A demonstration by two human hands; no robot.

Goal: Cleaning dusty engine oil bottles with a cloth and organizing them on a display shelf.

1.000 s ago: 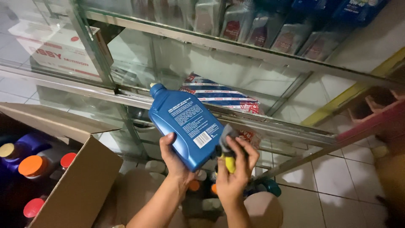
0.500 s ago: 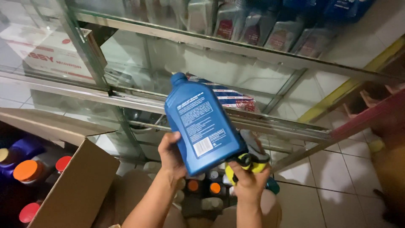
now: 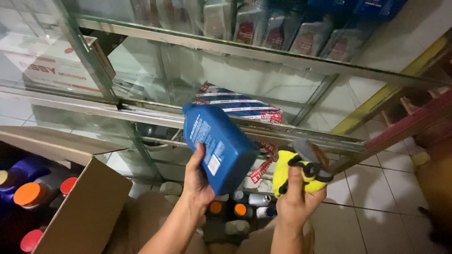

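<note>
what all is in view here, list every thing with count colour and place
blue bottle: one, blue with a white label, held up in front of the glass shelving
yellow cloth: one, yellow with black and grey parts, right of the bottle
cardboard box: one, brown, open, lower left
capped bottles: several, orange, red and yellow caps, inside the box
glass shelving: one unit, metal-framed, across the upper half
grey bottles: a row, grey with red labels, top shelf
striped packet: one, blue, red and white, middle shelf
small bottles: several, orange and pale caps, low between the arms
left hand: grips the blue bottle
right hand: grips the yellow cloth
</note>
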